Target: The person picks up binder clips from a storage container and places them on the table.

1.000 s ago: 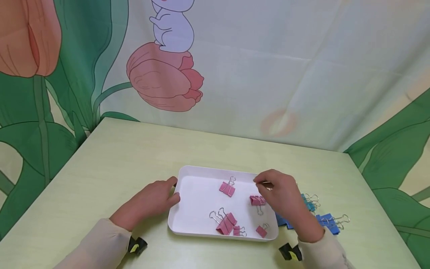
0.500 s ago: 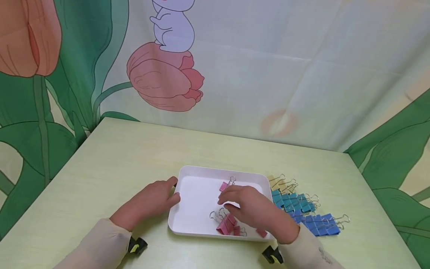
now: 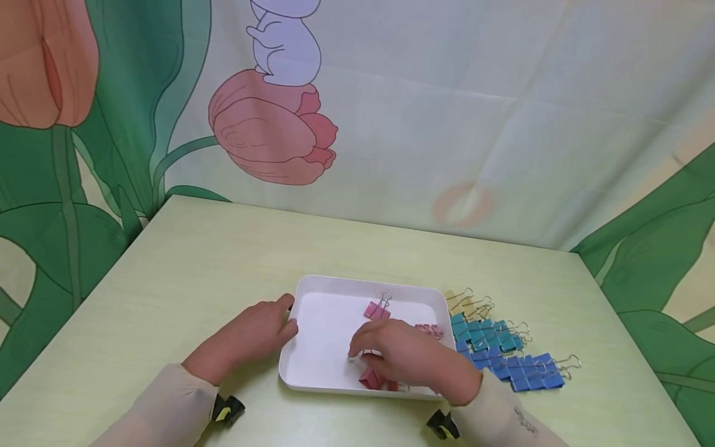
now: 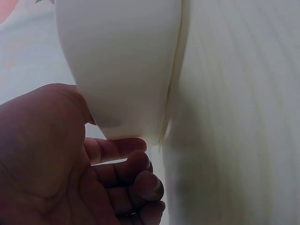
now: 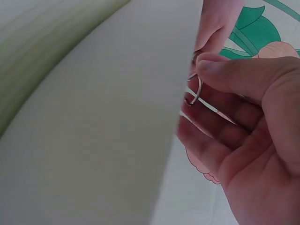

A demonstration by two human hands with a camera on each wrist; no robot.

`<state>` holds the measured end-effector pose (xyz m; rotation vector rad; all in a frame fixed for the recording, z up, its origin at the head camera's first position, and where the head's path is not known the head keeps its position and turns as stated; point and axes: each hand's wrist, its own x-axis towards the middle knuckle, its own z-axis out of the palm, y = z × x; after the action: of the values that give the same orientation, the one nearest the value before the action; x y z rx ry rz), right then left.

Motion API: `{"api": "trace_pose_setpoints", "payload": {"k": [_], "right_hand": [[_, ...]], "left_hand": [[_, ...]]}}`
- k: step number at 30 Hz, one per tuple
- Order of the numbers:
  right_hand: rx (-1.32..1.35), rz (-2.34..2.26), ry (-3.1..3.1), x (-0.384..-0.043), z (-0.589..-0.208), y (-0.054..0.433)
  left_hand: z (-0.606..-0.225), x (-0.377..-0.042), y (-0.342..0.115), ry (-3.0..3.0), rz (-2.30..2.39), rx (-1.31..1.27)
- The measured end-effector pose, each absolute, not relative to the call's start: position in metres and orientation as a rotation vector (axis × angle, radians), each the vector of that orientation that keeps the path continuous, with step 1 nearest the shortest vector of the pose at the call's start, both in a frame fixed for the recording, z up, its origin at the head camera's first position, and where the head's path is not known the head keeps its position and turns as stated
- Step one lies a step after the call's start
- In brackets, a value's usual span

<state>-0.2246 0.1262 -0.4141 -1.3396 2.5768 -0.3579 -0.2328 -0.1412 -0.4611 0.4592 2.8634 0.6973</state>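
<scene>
A white tray [image 3: 318,335] lies on the table with several pink binder clips in it. My left hand [image 3: 254,332] grips the tray's left end; in the left wrist view its thumb and index finger meet the tray's wall. Over the tray's front half, my right hand [image 3: 410,354] pinches the wire handles of a large pink binder clip [image 3: 370,379]. The right wrist view shows a wire handle [image 5: 200,89] at the thumb and fingers, while the tray wall hides the clip's body. A small pink binder clip [image 3: 392,385] sits right beside it, partly hidden by the hand.
Another pink binder clip [image 3: 377,310] lies near the tray's back, and a further pink one [image 3: 430,330] by its right side. Right of the tray are rows of yellow clips [image 3: 469,305], teal clips [image 3: 491,335] and blue clips [image 3: 519,371]. A printed curtain [image 3: 402,124] hangs behind the table.
My right hand has moved from the tray's back right corner leftward and toward the front, down to the large pink binder clip. The left hand has stayed at the tray's left end.
</scene>
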Motion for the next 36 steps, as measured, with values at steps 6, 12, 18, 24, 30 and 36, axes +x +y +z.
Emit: {"api": "trace_pose_setpoints", "payload": {"k": [6, 12, 18, 24, 30, 36], "right_hand": [[-1.332, -0.345, 2.572, -0.225, -0.417, 0.127], [-1.3, -0.36, 2.578, -0.226, -0.415, 0.129], [-1.331, -0.319, 2.568, -0.225, -0.409, 0.131], [-1.312, -0.255, 2.555, -0.224, -0.403, 0.132], [-1.31, -0.211, 2.547, -0.223, -0.398, 0.134], [-1.435, -0.226, 2.594, -0.222, -0.395, 0.14]], "left_hand": [[-0.461, -0.232, -0.141, 2.86, 0.703, 0.461], [-0.461, -0.232, -0.141, 2.862, 0.701, 0.467], [-0.461, -0.232, -0.14, 2.861, 0.702, 0.46], [-0.461, -0.232, -0.141, 2.865, 0.697, 0.464], [-0.46, -0.232, -0.141, 2.874, 0.696, 0.466], [-0.459, -0.231, -0.141, 2.872, 0.703, 0.456]]}}
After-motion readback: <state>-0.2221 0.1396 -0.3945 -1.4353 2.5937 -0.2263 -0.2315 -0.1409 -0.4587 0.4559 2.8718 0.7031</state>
